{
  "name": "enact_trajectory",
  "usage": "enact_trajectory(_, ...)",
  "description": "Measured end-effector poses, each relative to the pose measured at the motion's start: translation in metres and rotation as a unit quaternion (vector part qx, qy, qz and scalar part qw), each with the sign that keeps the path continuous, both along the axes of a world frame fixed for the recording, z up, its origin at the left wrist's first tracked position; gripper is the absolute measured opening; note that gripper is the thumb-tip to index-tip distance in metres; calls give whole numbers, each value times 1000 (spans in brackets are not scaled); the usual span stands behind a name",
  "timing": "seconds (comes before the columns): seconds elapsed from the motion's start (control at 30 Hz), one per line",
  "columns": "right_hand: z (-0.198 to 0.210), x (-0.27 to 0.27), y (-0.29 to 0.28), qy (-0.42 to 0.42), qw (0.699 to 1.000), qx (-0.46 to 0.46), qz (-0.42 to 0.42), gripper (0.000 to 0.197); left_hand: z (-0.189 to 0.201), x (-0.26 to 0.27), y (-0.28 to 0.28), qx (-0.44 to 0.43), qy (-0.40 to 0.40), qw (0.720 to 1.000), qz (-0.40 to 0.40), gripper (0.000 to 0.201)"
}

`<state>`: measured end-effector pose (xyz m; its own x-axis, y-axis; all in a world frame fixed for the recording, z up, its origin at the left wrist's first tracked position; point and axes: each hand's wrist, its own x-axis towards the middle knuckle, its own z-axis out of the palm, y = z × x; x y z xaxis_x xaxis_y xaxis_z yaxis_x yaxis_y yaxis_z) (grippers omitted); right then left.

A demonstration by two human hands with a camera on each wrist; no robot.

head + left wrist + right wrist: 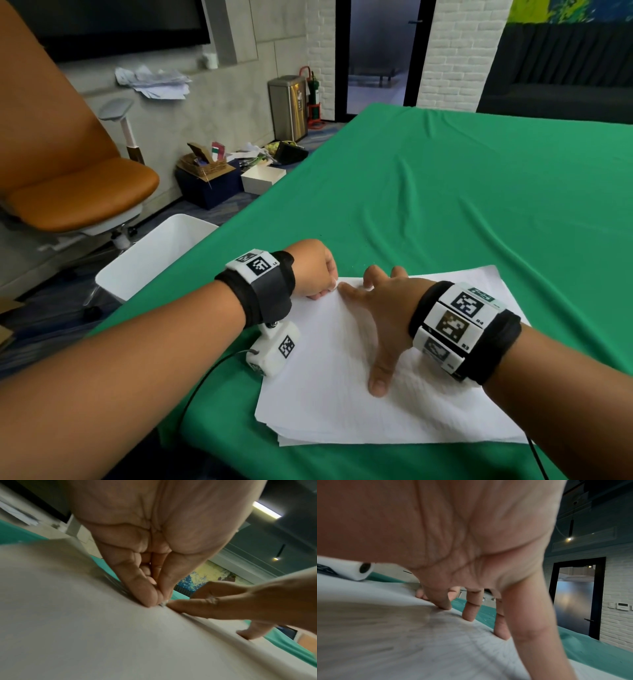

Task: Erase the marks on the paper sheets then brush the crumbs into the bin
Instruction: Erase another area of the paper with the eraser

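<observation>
White paper sheets [342, 387] lie in a loose stack on the green tablecloth [462, 205], near the table's front-left corner; I see their lower edges fanned slightly, so several sheets show. The top sheet looks almost blank from my head view, faintly rippled, with no dark marks I can make out.

My left hand [313, 269] sits at the stack's far-left corner, fingers curled tight, pinching something small and pale against the paper; in the left wrist view I see a tiny whitish tip [163, 603] between thumb and fingertip, too small to name for certain. My right hand [380, 308] lies spread on the top sheet, fingers straight and pressing it down, its index fingertip just beside the left hand's pinch.

A white bin [150, 257] stands on the floor by the table's left edge.
</observation>
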<state>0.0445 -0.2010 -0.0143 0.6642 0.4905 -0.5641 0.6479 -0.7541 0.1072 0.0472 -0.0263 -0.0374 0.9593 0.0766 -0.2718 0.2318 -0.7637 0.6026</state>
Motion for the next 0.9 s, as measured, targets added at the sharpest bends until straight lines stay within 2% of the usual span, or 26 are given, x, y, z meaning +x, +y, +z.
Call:
enact_trajectory(0.13, 0, 1, 0, 1, 1000, 2, -6, 160, 4, -5, 2, -9, 64, 997, -39, 4)
enact_trajectory(0.2, 0, 0, 0, 1, 1000, -2, -3, 161, 6, -1, 3, -30, 60, 998, -8, 4)
enact_trajectory(0.3, -1, -1, 0, 2, 1000, -1, -3, 162, 6, 3, 3, -58, 42, 997, 28, 15)
enact_trajectory(0.47, -2, 2, 0, 3, 1000, 5, -1, 163, 0, -7, 5, -50, 45, 998, -21, 3)
enact_trajectory(0.63, -2, 2, 0, 9, 1000, 0, -4, 165, 6, 4, 5, -17, 44, 999, -6, 7)
enact_trajectory(0.77, -3, 2, -1, 1, 1000, 6, -2, 164, 5, -1, 3, 70, 41, 994, -78, 15)
enact_trajectory(0.83, -3, 2, 0, 1, 1000, 4, 0, 164, 4, -5, 5, 74, 56, 990, -107, 12)
enact_trajectory(0.9, -2, 3, 0, 5, 1000, 0, -3, 164, 4, -2, 6, 63, 62, 991, -98, 10)
